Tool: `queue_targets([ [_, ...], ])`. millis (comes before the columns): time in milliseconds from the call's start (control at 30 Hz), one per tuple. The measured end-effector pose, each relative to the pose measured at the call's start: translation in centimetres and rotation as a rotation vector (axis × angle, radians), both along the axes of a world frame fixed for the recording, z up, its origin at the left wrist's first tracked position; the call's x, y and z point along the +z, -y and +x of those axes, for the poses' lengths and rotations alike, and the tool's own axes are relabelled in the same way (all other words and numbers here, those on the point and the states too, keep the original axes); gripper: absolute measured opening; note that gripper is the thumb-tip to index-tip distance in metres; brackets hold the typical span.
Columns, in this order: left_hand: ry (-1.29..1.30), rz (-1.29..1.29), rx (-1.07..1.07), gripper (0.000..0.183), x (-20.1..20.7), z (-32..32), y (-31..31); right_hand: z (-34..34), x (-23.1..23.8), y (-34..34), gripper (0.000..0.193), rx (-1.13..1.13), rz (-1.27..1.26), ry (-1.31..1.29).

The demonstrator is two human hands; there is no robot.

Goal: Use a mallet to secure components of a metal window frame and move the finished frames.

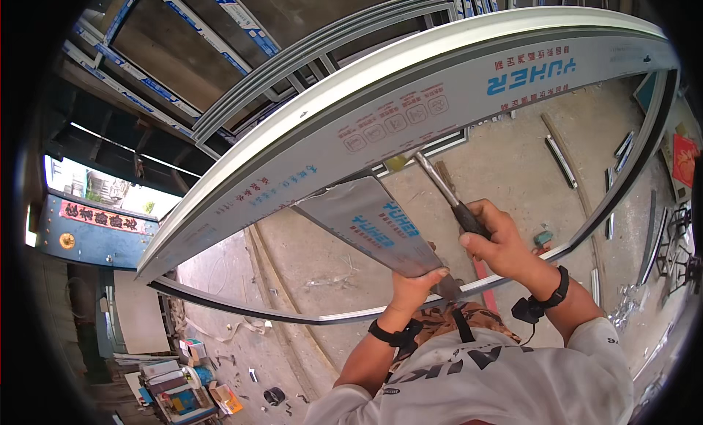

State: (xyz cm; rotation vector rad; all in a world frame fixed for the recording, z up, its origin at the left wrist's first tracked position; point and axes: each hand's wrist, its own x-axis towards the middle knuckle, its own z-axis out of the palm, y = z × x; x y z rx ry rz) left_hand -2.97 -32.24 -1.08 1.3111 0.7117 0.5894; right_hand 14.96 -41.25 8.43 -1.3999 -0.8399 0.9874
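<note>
My right hand (501, 238) grips the black handle of a hammer (439, 182) with a shiny metal shaft. A yellowish face shows at its head, close to the long bar of a large frame (285, 161). My left hand (417, 286) is closed around the near end of a flat grey profile (370, 224) wrapped in printed protective film. The profile slants away from me, and its far end meets the inner side of the film-covered bar. The fingers under the profile are hidden. A thinner grey and black side of the frame (359, 315) runs in front of my body.
Stacked frames (315, 55) and film-wrapped profiles (212, 37) stand beyond the large frame. Loose dark strips (561, 161) lie on the concrete floor at right. Boxes and tools (179, 388) crowd the lower left, near a blue door (95, 231).
</note>
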Motion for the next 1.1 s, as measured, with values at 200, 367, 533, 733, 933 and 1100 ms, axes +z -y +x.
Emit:
queue_targets([
  [200, 0.044, -0.011, -0.011, 0.049, -0.3, 0.6, 0.1, -1.4, -3.0, 1.4, 0.023, -0.255, 0.364, 0.311],
  [367, 0.015, 0.079, 0.035, 0.029, -1.3, 0.4, 0.1, 0.9, 5.3, -1.5, 0.042, -0.309, 0.489, 1.062],
  [533, -0.181, 0.086, -0.058, 0.038, -0.7, 0.2, 0.0, -0.4, 8.1, -5.4, 0.074, -0.404, 0.734, 1.119],
  [733, 0.005, 0.091, -0.018, 0.041, -1.0, 0.8, 0.8, -2.9, 8.7, -6.9, 0.058, -0.491, 0.532, 1.255],
  [933, -0.011, 0.125, -0.014, 0.041, -0.3, 0.9, 0.7, -2.0, 8.3, -7.9, 0.051, -0.565, 0.775, 1.374],
  [1100, -0.023, 0.11, -0.028, 0.043, -0.8, 0.6, 0.4, -2.1, 9.0, -8.7, 0.048, -0.584, 0.832, 1.393],
])
